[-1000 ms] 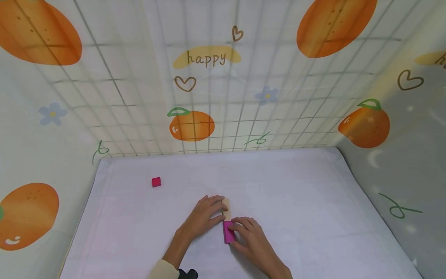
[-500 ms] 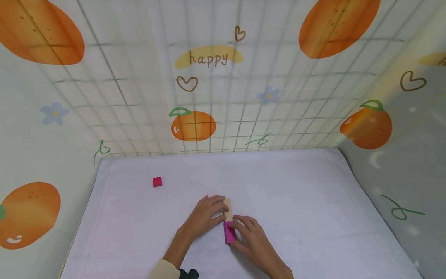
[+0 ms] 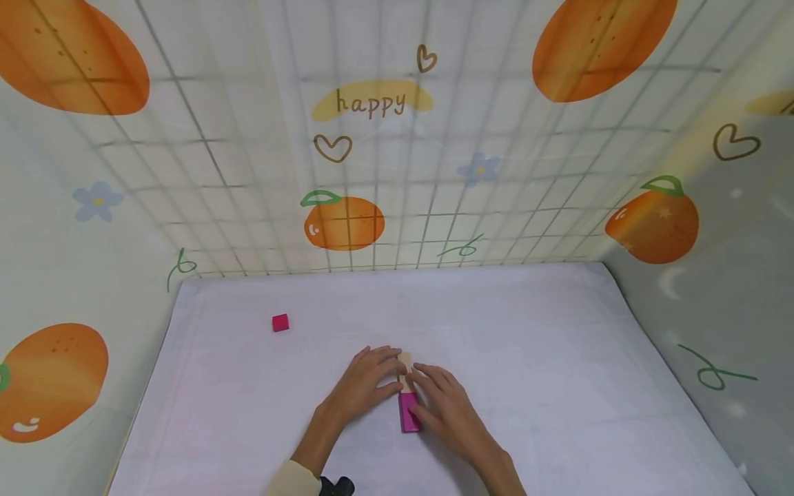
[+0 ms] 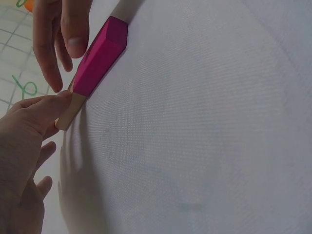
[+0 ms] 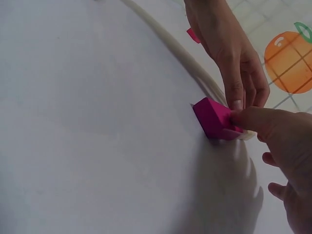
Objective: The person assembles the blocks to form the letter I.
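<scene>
A plain wooden block (image 3: 405,359) and a magenta block (image 3: 408,413) lie end to end in a line on the white cloth, the wooden one farther off. My left hand (image 3: 371,377) pinches the wooden block, thumb at its near part and fingertips over its top. In the left wrist view the left thumb reaches the joint beside the magenta block (image 4: 102,56). My right hand (image 3: 449,410) is on the right side of the pair, its thumb at the magenta block's edge and its fingers extended beside the wooden block. In the right wrist view the right thumb (image 5: 256,119) overlaps the magenta block's top.
A small red cube (image 3: 280,322) lies on the cloth to the back left. The white cloth-covered table (image 3: 558,358) is bounded by hanging curtains (image 3: 397,172) with orange prints and a grid behind. A black wrist strap (image 3: 337,486) shows at the left sleeve.
My right hand's fingers have slid forward from the magenta block to beside the wooden block, uncovering more magenta. My left hand and the red cube have stayed in place.
</scene>
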Action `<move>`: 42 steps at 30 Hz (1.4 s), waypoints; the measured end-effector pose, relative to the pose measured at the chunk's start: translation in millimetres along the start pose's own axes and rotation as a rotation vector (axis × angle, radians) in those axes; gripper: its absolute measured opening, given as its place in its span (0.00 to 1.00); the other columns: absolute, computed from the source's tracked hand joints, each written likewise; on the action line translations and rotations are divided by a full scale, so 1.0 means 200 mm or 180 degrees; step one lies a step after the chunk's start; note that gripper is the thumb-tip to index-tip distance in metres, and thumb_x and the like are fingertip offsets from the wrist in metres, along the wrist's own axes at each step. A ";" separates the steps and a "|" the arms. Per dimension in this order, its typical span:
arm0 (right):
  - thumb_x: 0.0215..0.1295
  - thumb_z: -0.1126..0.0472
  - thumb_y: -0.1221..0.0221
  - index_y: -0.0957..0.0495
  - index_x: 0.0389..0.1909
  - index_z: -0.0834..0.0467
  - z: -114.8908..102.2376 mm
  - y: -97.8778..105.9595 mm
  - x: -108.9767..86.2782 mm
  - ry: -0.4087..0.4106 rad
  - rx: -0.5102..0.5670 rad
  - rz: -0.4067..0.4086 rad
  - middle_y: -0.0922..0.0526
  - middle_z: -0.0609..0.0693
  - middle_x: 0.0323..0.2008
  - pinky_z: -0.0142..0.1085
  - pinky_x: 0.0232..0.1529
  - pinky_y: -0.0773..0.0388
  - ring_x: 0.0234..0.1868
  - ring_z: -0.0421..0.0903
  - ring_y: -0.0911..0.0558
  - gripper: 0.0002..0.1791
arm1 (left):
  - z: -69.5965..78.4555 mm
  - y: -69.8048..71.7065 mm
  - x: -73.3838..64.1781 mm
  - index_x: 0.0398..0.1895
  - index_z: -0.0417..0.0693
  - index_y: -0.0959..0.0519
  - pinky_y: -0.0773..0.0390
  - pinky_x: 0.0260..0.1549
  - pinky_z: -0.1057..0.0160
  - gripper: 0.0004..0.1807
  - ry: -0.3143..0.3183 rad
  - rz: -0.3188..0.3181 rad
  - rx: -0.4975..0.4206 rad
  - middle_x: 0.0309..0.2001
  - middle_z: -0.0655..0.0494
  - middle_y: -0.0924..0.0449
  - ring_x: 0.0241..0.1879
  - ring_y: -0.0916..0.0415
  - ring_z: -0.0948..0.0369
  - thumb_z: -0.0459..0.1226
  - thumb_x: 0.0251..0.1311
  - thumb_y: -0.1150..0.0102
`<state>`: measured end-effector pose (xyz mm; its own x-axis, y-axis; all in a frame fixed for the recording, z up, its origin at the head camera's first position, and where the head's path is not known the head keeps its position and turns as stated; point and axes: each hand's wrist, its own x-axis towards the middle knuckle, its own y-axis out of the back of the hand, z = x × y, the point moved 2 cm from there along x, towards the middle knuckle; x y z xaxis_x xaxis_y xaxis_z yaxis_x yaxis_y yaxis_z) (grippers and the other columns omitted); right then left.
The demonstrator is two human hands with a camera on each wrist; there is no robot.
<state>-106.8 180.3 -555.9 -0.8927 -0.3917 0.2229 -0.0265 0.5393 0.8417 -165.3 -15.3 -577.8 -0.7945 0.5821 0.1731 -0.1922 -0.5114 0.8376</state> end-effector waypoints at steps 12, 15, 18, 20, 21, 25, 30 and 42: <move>0.62 0.54 0.32 0.22 0.61 0.55 0.01 -0.02 0.03 -0.0005 0.0008 -0.0160 0.25 0.52 0.64 0.59 0.65 0.37 0.67 0.54 0.31 0.26 | 0.00 0.03 -0.01 0.54 0.61 0.19 0.47 0.71 0.43 0.14 0.0032 -0.0034 0.0113 0.69 0.56 0.30 0.71 0.39 0.56 0.47 0.67 0.38; 0.61 0.55 0.32 0.21 0.60 0.56 0.00 -0.02 0.03 0.0021 0.0035 -0.0116 0.24 0.53 0.64 0.61 0.65 0.38 0.67 0.55 0.31 0.25 | -0.03 0.06 -0.03 0.59 0.62 0.20 0.49 0.72 0.43 0.17 0.0086 -0.0051 0.0194 0.70 0.57 0.31 0.72 0.41 0.55 0.47 0.68 0.40; 0.61 0.54 0.31 0.21 0.58 0.55 0.00 -0.02 0.03 -0.0024 -0.0007 -0.0111 0.24 0.52 0.64 0.62 0.65 0.39 0.67 0.54 0.31 0.25 | -0.09 0.12 -0.06 0.62 0.63 0.23 0.51 0.72 0.44 0.20 0.0172 -0.0002 0.0265 0.71 0.58 0.33 0.73 0.42 0.56 0.48 0.68 0.41; 0.61 0.54 0.31 0.20 0.58 0.54 0.00 -0.02 0.03 -0.0059 -0.0052 -0.0116 0.24 0.51 0.64 0.63 0.65 0.39 0.67 0.53 0.31 0.24 | -0.14 0.16 -0.09 0.63 0.64 0.23 0.51 0.72 0.45 0.21 0.0244 0.0079 0.0300 0.70 0.58 0.32 0.72 0.41 0.57 0.48 0.68 0.40; 0.61 0.54 0.31 0.20 0.58 0.54 0.00 -0.02 0.03 -0.0052 -0.0070 -0.0106 0.24 0.51 0.64 0.63 0.65 0.39 0.67 0.53 0.31 0.24 | -0.16 0.19 -0.10 0.63 0.64 0.24 0.51 0.72 0.45 0.21 0.0288 0.0116 0.0322 0.70 0.58 0.31 0.72 0.41 0.57 0.48 0.68 0.40; 0.59 0.56 0.30 0.20 0.57 0.56 0.00 -0.02 0.02 0.0034 -0.0066 -0.0014 0.23 0.52 0.63 0.64 0.64 0.39 0.66 0.55 0.30 0.25 | -0.25 0.30 -0.14 0.63 0.63 0.23 0.49 0.71 0.42 0.22 0.0412 0.0312 0.0398 0.67 0.56 0.27 0.69 0.37 0.56 0.45 0.66 0.37; 0.59 0.57 0.30 0.20 0.57 0.57 0.00 -0.03 0.02 0.0061 -0.0039 0.0018 0.23 0.53 0.63 0.66 0.64 0.40 0.66 0.56 0.30 0.25 | -0.34 0.43 -0.16 0.64 0.60 0.24 0.46 0.70 0.40 0.24 0.0565 0.0404 0.0479 0.65 0.54 0.26 0.67 0.34 0.53 0.44 0.64 0.35; 0.62 0.55 0.32 0.21 0.60 0.55 0.00 -0.02 0.02 -0.0059 -0.0080 -0.0156 0.25 0.52 0.65 0.65 0.66 0.43 0.68 0.56 0.32 0.25 | -0.55 0.61 -0.23 0.65 0.54 0.24 0.45 0.68 0.38 0.25 0.1085 0.0390 0.0661 0.65 0.48 0.26 0.67 0.34 0.48 0.43 0.64 0.35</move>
<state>-111.0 176.4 -558.4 -0.8988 -0.4033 0.1721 -0.0593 0.5007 0.8636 -215.3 -173.4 -541.1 -0.9561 0.2646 0.1258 0.0081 -0.4051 0.9142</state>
